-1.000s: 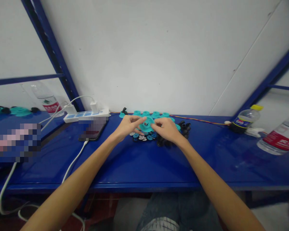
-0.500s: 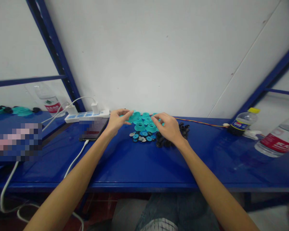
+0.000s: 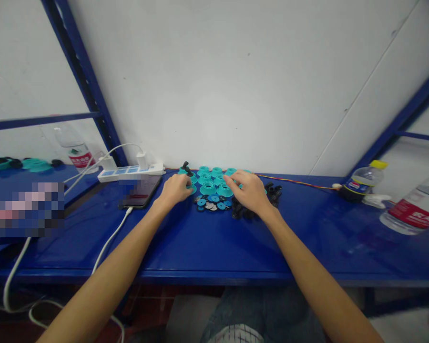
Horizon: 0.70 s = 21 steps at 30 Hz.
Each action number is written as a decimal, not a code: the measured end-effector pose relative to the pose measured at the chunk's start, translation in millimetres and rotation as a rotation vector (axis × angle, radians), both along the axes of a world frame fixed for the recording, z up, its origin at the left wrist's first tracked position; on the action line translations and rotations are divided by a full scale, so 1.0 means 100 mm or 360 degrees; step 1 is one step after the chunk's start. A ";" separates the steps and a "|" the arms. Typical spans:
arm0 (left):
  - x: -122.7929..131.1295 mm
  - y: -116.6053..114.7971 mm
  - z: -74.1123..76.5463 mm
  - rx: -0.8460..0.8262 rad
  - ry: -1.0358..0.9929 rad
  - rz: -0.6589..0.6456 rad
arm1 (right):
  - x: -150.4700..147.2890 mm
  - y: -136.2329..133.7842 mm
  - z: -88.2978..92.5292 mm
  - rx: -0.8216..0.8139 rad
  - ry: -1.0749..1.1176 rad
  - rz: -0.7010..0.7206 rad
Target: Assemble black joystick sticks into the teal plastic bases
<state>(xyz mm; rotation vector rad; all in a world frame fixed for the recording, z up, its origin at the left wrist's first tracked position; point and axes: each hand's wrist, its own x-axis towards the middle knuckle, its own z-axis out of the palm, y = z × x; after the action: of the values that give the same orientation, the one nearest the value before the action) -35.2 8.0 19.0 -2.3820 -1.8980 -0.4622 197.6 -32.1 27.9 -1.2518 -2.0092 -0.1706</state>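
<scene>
My left hand [image 3: 176,189] is closed at the left end of a group of teal flanged plastic cups [image 3: 207,187], its fingers around a teal cup [image 3: 193,187] that is partly hidden. Just behind it, a black elbow-shaped fitting [image 3: 186,167] sits on another teal piece. My right hand [image 3: 249,189] hovers over or rests on the right side of the group, fingers loosely bent and thumb apart; nothing shows in its grasp. Small blue, black and silvery discs [image 3: 214,202] lie in front of the cups. Black fittings [image 3: 273,190] are piled beside and under my right wrist.
A phone [image 3: 139,190] on a white cable and a power strip [image 3: 130,171] lie left on the blue table [image 3: 207,247]. At right stand a cola bottle [image 3: 361,182] and a water bottle [image 3: 411,209]. Thin coloured wires [image 3: 293,181] run along the wall.
My left hand has moved down and slightly left with a teal cup and closed its fingers. The black fitting behind it has come into view. My right hand stays almost where it was.
</scene>
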 end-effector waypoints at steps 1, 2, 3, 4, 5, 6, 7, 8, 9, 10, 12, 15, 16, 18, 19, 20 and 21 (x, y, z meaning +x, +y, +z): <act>0.01 -0.01 0.00 -0.0006 0.0012 -0.0028 | 0.00 0.01 0.00 0.0005 -0.0006 0.0004; 0.02 -0.01 0.00 0.0003 0.0009 -0.0050 | 0.00 0.01 -0.01 0.0008 -0.0013 0.0006; 0.02 -0.01 -0.01 0.0022 -0.0002 -0.0062 | 0.01 0.02 -0.01 0.0009 -0.0020 0.0007; 0.03 0.00 -0.01 0.0040 -0.0015 -0.0073 | 0.01 0.02 -0.02 0.0009 -0.0026 0.0005; 0.03 0.00 -0.01 0.0052 -0.0026 -0.0087 | 0.01 0.02 -0.02 0.0006 -0.0033 0.0003; 0.03 0.01 -0.02 0.0058 -0.0038 -0.0106 | 0.01 0.02 -0.02 0.0004 -0.0039 0.0001; 0.03 0.02 -0.03 0.0064 -0.0052 -0.0130 | 0.01 0.02 -0.02 0.0002 -0.0043 0.0000; 0.03 0.02 -0.04 0.0072 -0.0069 -0.0152 | 0.01 0.02 -0.02 -0.0001 -0.0046 -0.0001; 0.03 0.03 -0.06 0.0092 -0.0094 -0.0168 | 0.01 0.02 -0.02 -0.0004 -0.0047 -0.0002; 0.03 0.04 -0.07 0.0119 -0.0122 -0.0177 | 0.01 0.01 -0.02 -0.0008 -0.0046 -0.0003; 0.02 0.06 -0.10 0.0186 -0.0188 -0.0185 | 0.00 0.01 -0.01 -0.0017 -0.0044 0.0001; -0.01 0.13 -0.13 0.0242 -0.0311 -0.0179 | 0.00 0.00 -0.01 -0.0023 -0.0040 0.0014; -0.02 0.15 -0.14 0.0251 -0.0350 -0.0159 | 0.00 0.00 -0.01 -0.0025 -0.0041 0.0017; -0.06 0.21 -0.17 0.0278 -0.0403 -0.0098 | 0.01 0.01 -0.01 -0.0031 -0.0046 0.0017; -0.08 0.24 -0.20 0.0295 -0.0405 -0.0061 | 0.01 0.01 -0.01 -0.0033 -0.0049 0.0018; -0.10 0.26 -0.22 0.0313 -0.0394 -0.0038 | 0.01 0.01 -0.02 -0.0032 -0.0052 0.0022; -0.11 0.28 -0.25 0.0313 -0.0380 -0.0035 | 0.01 0.01 -0.02 -0.0027 -0.0055 0.0028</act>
<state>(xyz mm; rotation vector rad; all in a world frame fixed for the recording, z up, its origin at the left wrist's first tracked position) -46.3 36.3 -5.9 -2.3099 -1.8144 -0.9263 198.9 -31.0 26.1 -1.2490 -2.0546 -0.1681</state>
